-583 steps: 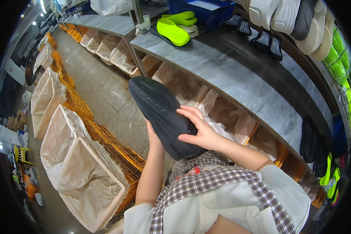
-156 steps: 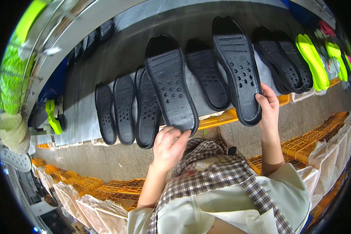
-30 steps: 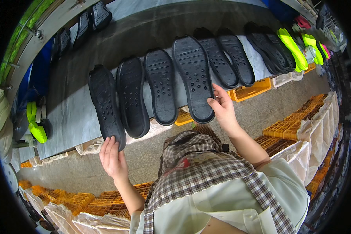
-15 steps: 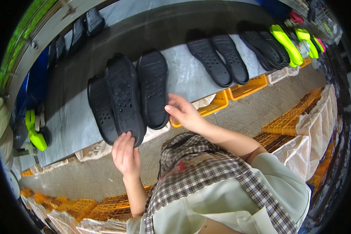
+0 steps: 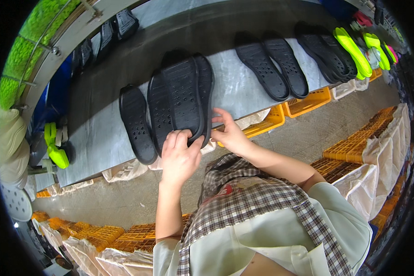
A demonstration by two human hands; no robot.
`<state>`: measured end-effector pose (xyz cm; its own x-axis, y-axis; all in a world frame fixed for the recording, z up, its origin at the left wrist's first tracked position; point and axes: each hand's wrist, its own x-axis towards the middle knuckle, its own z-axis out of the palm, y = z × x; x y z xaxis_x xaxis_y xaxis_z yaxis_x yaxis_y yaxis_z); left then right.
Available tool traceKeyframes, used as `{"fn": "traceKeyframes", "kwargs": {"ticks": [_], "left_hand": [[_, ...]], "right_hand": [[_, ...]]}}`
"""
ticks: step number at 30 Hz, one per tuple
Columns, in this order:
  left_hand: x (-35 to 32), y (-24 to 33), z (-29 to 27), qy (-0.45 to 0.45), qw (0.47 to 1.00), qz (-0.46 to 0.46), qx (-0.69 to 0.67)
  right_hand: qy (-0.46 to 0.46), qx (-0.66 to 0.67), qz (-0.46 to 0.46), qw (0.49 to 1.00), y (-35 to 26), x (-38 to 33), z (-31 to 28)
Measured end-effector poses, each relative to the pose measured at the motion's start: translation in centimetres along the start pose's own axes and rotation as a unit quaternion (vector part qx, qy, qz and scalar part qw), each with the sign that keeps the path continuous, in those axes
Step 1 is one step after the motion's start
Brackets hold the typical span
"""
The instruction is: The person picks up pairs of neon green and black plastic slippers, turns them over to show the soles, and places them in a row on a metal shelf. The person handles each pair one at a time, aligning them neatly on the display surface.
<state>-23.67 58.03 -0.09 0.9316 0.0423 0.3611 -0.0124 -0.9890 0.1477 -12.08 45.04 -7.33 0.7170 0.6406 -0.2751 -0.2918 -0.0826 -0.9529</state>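
Observation:
A black perforated shoe sole (image 5: 185, 85) is gripped by my left hand (image 5: 179, 154) at its near, rounded end. My fingers lie over its top face, with the thumb at its right edge. This sole overlaps two other black soles, one showing on its left (image 5: 158, 117) and one along its right (image 5: 208, 83). Beside the near right edge of that stack is my right hand (image 5: 232, 136), fingers spread and curved; its fingertips are close to the edge, and contact is hard to make out. Left of the stack lies a separate black sole (image 5: 137, 124).
Further right on the grey metal table (image 5: 225, 73) lie a pair of black soles (image 5: 264, 69), more black soles (image 5: 324, 53) and bright yellow-green soles (image 5: 353, 53). A yellow-green piece (image 5: 55, 147) is at the left. Orange crates (image 5: 308, 101) stand under the table edge; lined crates (image 5: 349, 138) stand behind me.
My left hand has moved right and now holds a sole over the right-hand ones. The leftmost sole now lies apart. My right hand stays by the right sole's edge; the whole view has shifted slightly.

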Motion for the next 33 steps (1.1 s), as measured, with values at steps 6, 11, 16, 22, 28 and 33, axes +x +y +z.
{"fn": "traceKeyframes", "kwargs": {"ticks": [6, 11, 16, 22, 28, 33], "left_hand": [[0.2, 0.6, -0.2, 0.034, 0.999, -0.004, 0.004], [0.1, 1.5, 0.2, 0.114, 0.993, -0.030, 0.012], [0.3, 2.1, 0.5, 0.119, 0.991, -0.052, 0.012], [1.3, 2.8, 2.2, 0.112, 0.991, -0.065, 0.015], [1.9, 3.8, 4.2, 0.123, 0.989, -0.078, 0.023], [1.4, 3.6, 4.2, 0.186, 0.981, -0.011, 0.051]], "right_hand": [[-0.035, 0.070, -0.017, 0.997, -0.8, -0.3, -0.4], [-0.024, 0.044, -0.040, 0.998, -2.1, -0.1, -3.8], [0.089, -0.099, -0.121, 0.984, -4.0, -2.1, -8.6], [0.284, -0.378, -0.269, 0.839, -7.7, -4.9, -15.7], [0.383, -0.280, -0.219, 0.853, -8.8, -3.1, -23.9], [0.347, -0.307, -0.178, 0.868, -7.3, -1.2, -26.9]]}}
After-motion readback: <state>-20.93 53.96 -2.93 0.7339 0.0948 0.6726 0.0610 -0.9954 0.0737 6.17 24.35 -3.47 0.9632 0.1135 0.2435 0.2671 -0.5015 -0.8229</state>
